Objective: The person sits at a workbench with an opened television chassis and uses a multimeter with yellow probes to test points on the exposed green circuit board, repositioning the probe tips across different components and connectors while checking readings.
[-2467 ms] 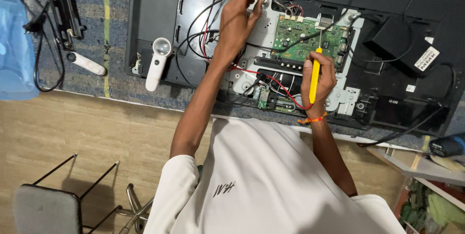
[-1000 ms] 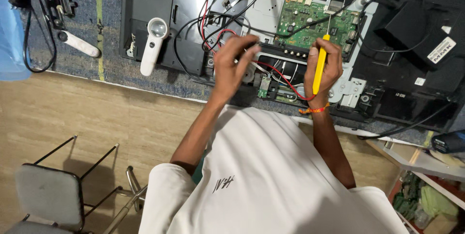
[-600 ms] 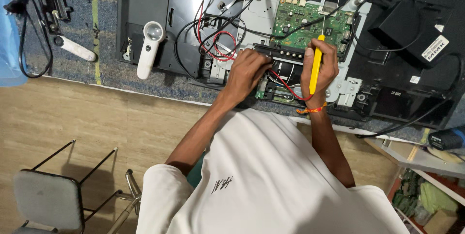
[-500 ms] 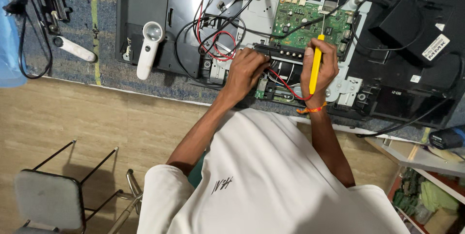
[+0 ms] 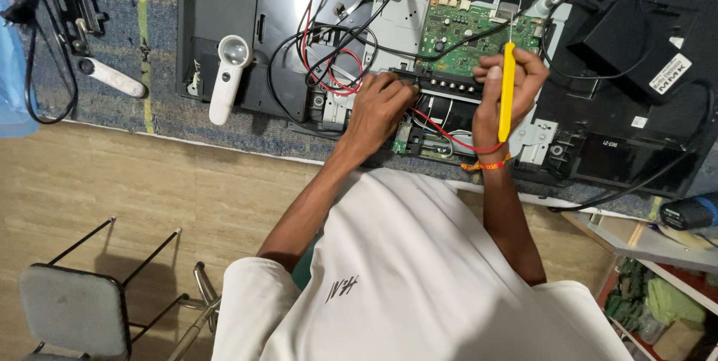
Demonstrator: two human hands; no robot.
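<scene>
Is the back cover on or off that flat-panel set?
Off: green circuit board, metal brackets and loose wiring lie exposed.

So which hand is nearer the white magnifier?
Left. The left hand rests on the black strip below the green board, to the right of the magnifier. The right hand, holding a yellow tool, is farther right.

Right hand (image 5: 502, 84) grips yellow probe (image 5: 508, 92) upright, tip on green board (image 5: 467, 32). Left hand (image 5: 381, 107) presses black strip (image 5: 441, 84) beside it; red wire (image 5: 445, 134) between hands.
</scene>
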